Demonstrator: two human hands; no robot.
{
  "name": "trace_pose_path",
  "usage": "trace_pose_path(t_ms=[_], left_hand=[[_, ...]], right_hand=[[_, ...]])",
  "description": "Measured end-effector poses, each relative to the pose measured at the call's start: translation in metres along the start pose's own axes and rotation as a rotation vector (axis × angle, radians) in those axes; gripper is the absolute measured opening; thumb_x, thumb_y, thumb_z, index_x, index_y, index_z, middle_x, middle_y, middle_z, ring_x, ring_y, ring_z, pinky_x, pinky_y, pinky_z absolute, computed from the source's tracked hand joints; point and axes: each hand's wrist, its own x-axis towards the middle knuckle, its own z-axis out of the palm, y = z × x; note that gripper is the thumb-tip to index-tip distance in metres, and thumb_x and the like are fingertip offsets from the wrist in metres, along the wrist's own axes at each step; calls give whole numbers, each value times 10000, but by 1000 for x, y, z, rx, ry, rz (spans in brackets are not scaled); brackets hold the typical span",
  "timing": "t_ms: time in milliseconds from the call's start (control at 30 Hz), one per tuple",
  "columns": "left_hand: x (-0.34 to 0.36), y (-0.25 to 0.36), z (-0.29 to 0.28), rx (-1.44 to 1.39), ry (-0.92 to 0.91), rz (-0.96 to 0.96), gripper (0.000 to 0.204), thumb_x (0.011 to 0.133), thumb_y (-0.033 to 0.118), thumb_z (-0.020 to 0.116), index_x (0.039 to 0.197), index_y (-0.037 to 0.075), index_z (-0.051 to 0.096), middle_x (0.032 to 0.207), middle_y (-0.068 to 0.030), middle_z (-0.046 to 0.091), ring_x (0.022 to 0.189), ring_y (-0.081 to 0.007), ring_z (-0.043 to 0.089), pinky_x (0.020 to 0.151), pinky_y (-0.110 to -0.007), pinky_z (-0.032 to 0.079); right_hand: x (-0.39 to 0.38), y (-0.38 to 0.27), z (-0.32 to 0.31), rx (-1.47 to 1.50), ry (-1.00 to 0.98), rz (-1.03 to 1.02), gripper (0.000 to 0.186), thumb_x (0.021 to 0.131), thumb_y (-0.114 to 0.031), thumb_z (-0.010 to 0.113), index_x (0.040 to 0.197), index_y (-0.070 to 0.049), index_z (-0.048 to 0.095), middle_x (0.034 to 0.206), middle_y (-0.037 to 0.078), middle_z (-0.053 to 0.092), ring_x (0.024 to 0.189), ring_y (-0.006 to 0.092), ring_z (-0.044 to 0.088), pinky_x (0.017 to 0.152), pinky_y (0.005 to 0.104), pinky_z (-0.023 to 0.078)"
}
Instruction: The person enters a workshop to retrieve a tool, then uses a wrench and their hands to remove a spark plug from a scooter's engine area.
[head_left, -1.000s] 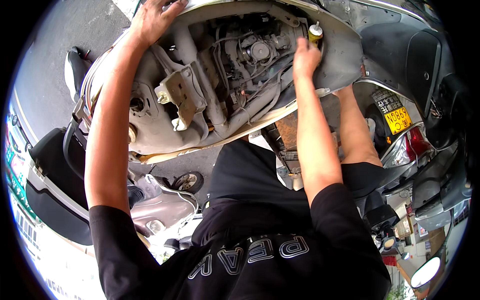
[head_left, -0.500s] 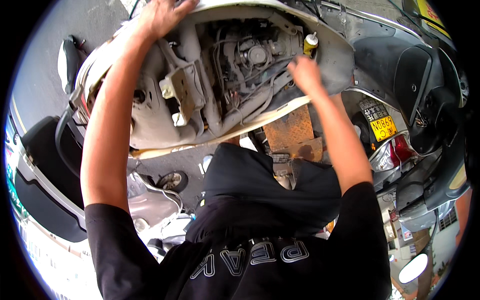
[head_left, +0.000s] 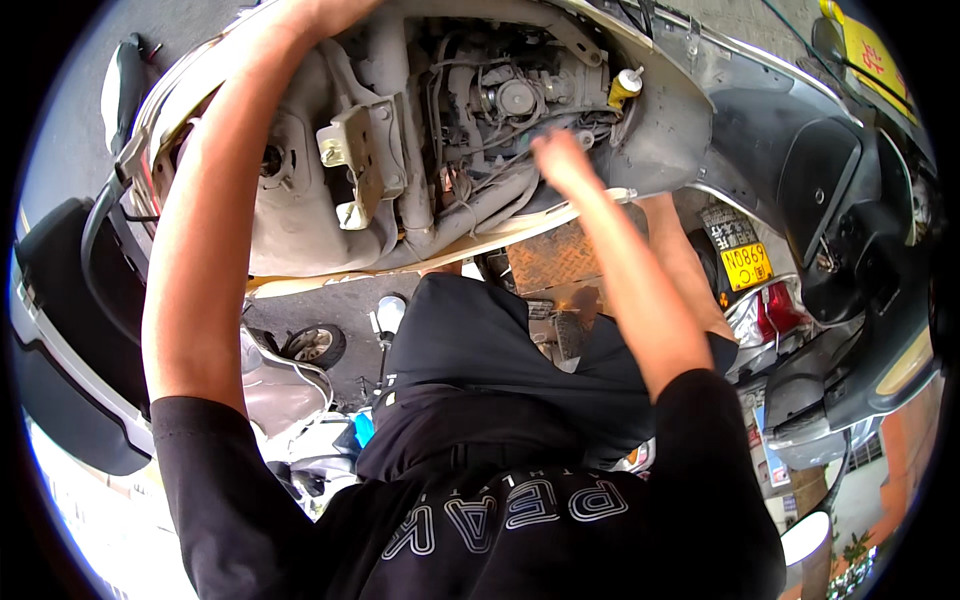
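Observation:
Before me is a scooter body point(head_left: 672, 130) with its engine bay uncovered. Among hoses and cables sits the dusty engine point(head_left: 515, 97). My right hand point(head_left: 560, 158) reaches into the lower right of the bay, its fingers curled together beside the cables; whatever they grip, if anything, is hidden. Up and right of it, a small yellow bottle point(head_left: 624, 90) with a white cap leans against the bay's edge. At the top edge, my left hand point(head_left: 335, 10) is over the scooter's pale outer panel, with its fingers cut off from sight. A metal bracket point(head_left: 350, 165) stands out below it.
A rusty metal plate point(head_left: 555, 262) lies on the ground below the scooter. To the right stands another dark scooter point(head_left: 850, 220) with a yellow plate point(head_left: 747, 265). A black seat point(head_left: 75, 285) is at left, and a small wheel point(head_left: 315, 345) lies below the scooter's left part.
My right hand has moved left and slightly down, away from the yellow bottle and deeper among the cables. My left hand has slipped mostly out of the top edge as the view shifted.

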Motion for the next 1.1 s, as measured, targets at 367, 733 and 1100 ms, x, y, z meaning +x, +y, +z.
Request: trace_pose_path(t_ms=[367,733,1100], left_hand=[[-7,-18,-26,448,23,589,156,753,196,574,854,77,576,871,-122,578,775,-301,532,651,-416,444],[-2,-9,3,86,-25,-59,241,802,255,509,857,44,612,890,-177,564,849,-339,526,751,-432,422],[-2,-15,7,218,-4,214,307,790,321,543,915,47,600,956,-191,557,918,-346,534,798,-423,439]], right_hand=[[49,31,-119,737,-205,305,243,824,-235,537,927,-19,578,623,32,519,457,123,473,377,243,374],[-10,-6,-5,16,-332,38,354,886,-261,423,1151,-31,475,1001,202,545,952,290,523,799,397,425],[87,72,-146,740,-227,502,286,873,-300,457,793,-45,558,654,30,538,450,93,427,372,243,327]])
